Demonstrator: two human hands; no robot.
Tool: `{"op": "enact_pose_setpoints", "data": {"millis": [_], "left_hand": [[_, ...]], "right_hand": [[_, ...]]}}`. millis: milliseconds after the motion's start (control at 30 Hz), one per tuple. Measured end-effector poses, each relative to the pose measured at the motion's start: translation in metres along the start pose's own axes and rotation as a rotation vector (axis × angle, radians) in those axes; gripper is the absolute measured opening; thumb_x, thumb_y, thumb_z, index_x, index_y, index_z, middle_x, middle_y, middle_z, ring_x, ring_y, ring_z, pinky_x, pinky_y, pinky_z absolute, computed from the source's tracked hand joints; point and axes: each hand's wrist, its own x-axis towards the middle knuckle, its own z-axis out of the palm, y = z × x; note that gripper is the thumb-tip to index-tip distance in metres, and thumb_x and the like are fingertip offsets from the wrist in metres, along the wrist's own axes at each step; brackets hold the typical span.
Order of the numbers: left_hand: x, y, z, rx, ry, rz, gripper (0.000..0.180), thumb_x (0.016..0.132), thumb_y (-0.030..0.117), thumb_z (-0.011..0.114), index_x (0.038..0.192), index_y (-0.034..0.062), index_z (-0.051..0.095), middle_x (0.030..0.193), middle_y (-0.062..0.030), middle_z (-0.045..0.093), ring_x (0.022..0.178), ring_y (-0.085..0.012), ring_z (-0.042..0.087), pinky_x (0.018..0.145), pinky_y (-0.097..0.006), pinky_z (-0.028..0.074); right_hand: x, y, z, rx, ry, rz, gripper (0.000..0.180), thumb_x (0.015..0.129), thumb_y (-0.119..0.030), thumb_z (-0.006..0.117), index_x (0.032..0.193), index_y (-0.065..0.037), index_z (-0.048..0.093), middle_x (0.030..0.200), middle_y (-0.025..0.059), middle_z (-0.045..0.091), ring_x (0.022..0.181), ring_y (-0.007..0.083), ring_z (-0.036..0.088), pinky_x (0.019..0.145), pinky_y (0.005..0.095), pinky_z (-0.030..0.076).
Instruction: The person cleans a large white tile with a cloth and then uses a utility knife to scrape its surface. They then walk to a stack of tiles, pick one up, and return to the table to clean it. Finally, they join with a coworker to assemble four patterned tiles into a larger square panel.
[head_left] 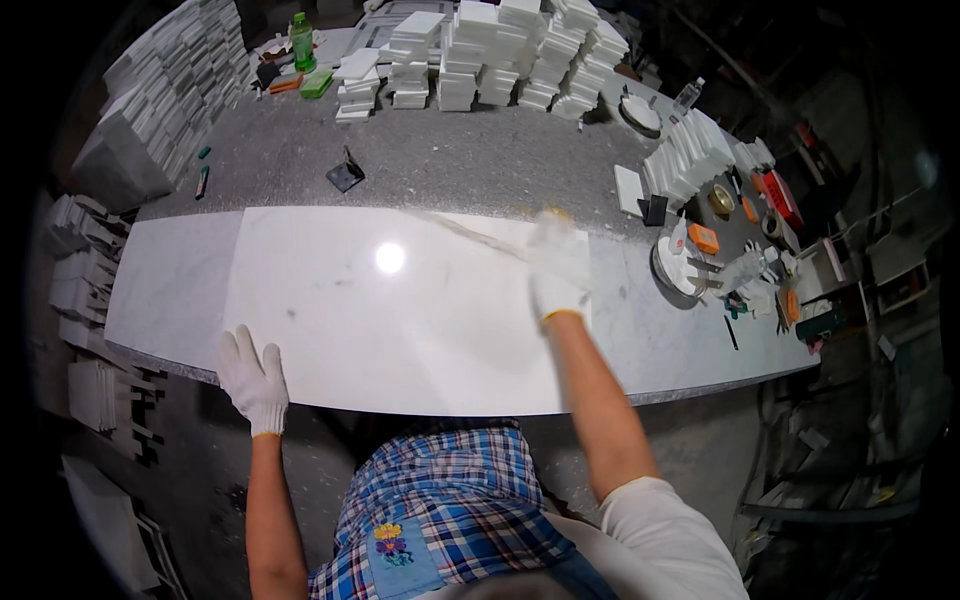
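- White slab point(400, 320), one, glossy, with a brownish vein near its far edge: we find it lying flat across the middle of the frame, over a longer, greyer pale surface point(170, 275) that shows at either end.
- Left hand point(255, 378), gloved in white: at the slab's near left corner, fingers extended and a little apart, thumb out; we see nothing gripped.
- Right hand point(558, 270), gloved likewise: over the slab's right end, blurred; we cannot tell how far its fingers are open or whether it holds anything.
- Done, as we judge: slab laid out flat, its top uncovered.
- Left, as we judge: the handwork at the right end looks unfinished; how much of the face has been gone over we cannot tell.
- Stacks of white tiles point(475, 50), top centre of the frame, on the grey tabletop point(270, 140): out of the hands' reach of work, well apart from the slab.
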Motion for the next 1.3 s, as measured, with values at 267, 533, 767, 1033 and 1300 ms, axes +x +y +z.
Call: {"op": "enact_pose_setpoints", "data": {"millis": [267, 533, 767, 1033, 1300], "left_hand": [[0.005, 0.007, 0.0, -0.025, -0.066, 0.008, 0.06, 0.094, 0.036, 0.06, 0.139, -0.0022, 0.051, 0.139, -0.0282, 0.049, 0.127, -0.0445, 0.046, 0.107, -0.052, 0.036], [0.0, 0.002, 0.004, 0.038, -0.045, 0.023, 0.058, 0.094, 0.037, 0.059, 0.137, -0.0017, 0.052, 0.138, -0.0273, 0.05, 0.126, -0.0436, 0.046, 0.105, -0.051, 0.037], [0.0, -0.003, 0.01, 0.085, -0.011, 0.067, 0.06, 0.095, 0.039, 0.058, 0.139, -0.0004, 0.051, 0.138, -0.0282, 0.049, 0.126, -0.0452, 0.045, 0.106, -0.054, 0.036], [0.012, 0.013, -0.016, -0.066, 0.01, 0.048, 0.057, 0.086, 0.036, 0.064, 0.128, -0.0015, 0.052, 0.119, -0.0248, 0.05, 0.115, -0.0454, 0.047, 0.097, -0.055, 0.039], [0.01, 0.007, -0.016, -0.126, -0.019, -0.082, 0.067, 0.082, 0.039, 0.067, 0.134, -0.0021, 0.055, 0.138, -0.0288, 0.049, 0.128, -0.0475, 0.043, 0.108, -0.057, 0.032]], "right_hand": [[-0.033, 0.076, 0.002, 0.074, 0.063, 0.029, 0.046, 0.103, -0.033, 0.036, 0.143, -0.013, 0.048, 0.143, 0.0176, 0.052, 0.122, 0.0403, 0.054, 0.1, 0.0471, 0.045], [-0.205, 0.089, -0.015, -0.06, 0.019, -0.098, 0.056, 0.097, -0.023, 0.052, 0.15, -0.005, 0.042, 0.145, 0.0222, 0.05, 0.104, 0.0387, 0.06, 0.09, 0.0458, 0.049], [-0.236, 0.097, -0.014, -0.143, 0.08, -0.174, 0.061, 0.09, -0.017, 0.055, 0.149, -0.006, 0.043, 0.145, 0.0226, 0.05, 0.095, 0.0387, 0.061, 0.087, 0.0451, 0.05], [-0.115, 0.079, 0.01, -0.139, 0.166, -0.135, 0.061, 0.094, -0.021, 0.048, 0.153, -0.007, 0.039, 0.149, 0.0202, 0.046, 0.131, 0.0346, 0.05, 0.103, 0.0429, 0.044], [-0.006, -0.06, 0.032, -0.157, 0.21, -0.418, 0.046, 0.09, -0.022, 0.053, 0.134, -0.011, 0.054, 0.126, 0.0161, 0.059, 0.096, 0.0334, 0.062, 0.083, 0.0455, 0.049]]}}
